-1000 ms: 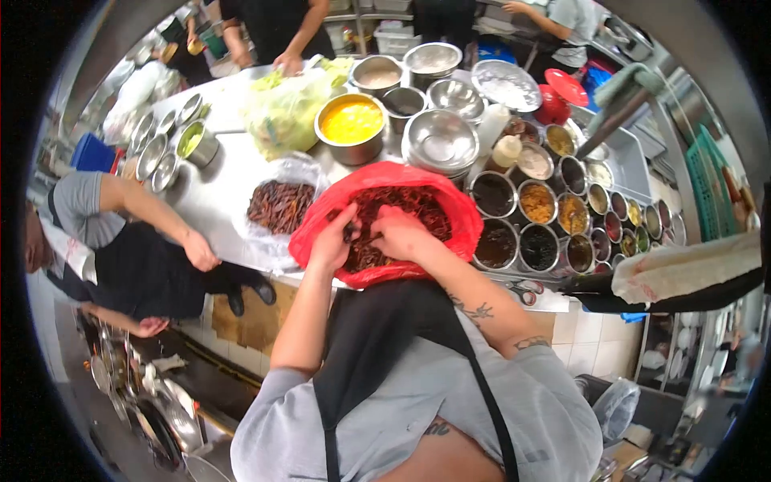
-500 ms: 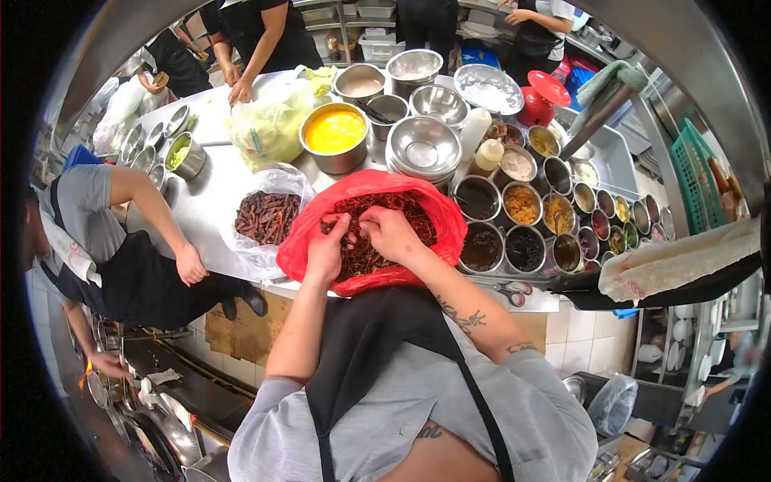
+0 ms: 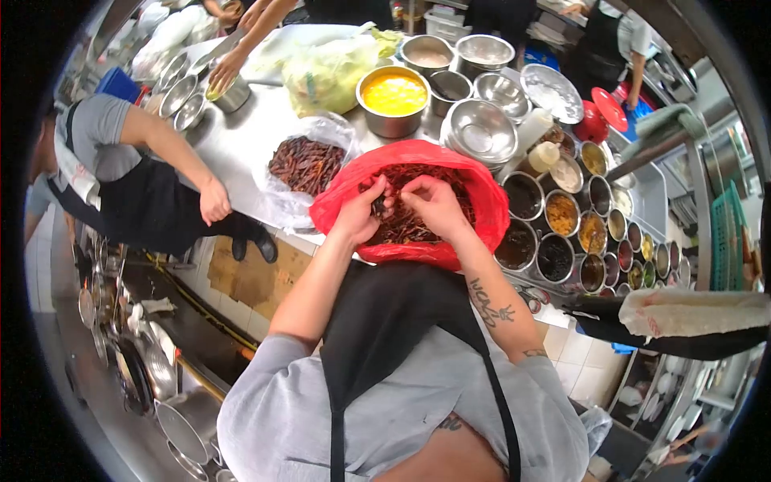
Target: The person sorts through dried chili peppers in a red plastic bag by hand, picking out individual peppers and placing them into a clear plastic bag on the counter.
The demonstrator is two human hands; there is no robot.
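A red plastic bag [image 3: 490, 197], rolled open at the top, sits at the table's front edge with dark red dried chillies [image 3: 409, 233] inside. My left hand [image 3: 365, 213] is over the bag's left part, fingers curled round a few dark dried chillies. Close beside it, my right hand [image 3: 438, 209] pinches thumb and forefinger together above the chillies; whatever is between those fingertips is too small to make out. To the left lies a clear plastic bag [image 3: 269, 181] holding more whole dried chillies [image 3: 307, 165].
Behind the bag stand a pot of yellow liquid [image 3: 393, 95], stacked metal bowls [image 3: 479, 132] and a bag of greens [image 3: 321, 80]. Several sauce and seasoning tins [image 3: 556, 257] crowd the right side. A co-worker's hand [image 3: 214, 201] hangs by the table's left edge.
The view has turned, so the table's things appear farther right and higher. My hands stay over the red bag, fingertips close together. At the back left, a co-worker's hand now reaches a metal pot.
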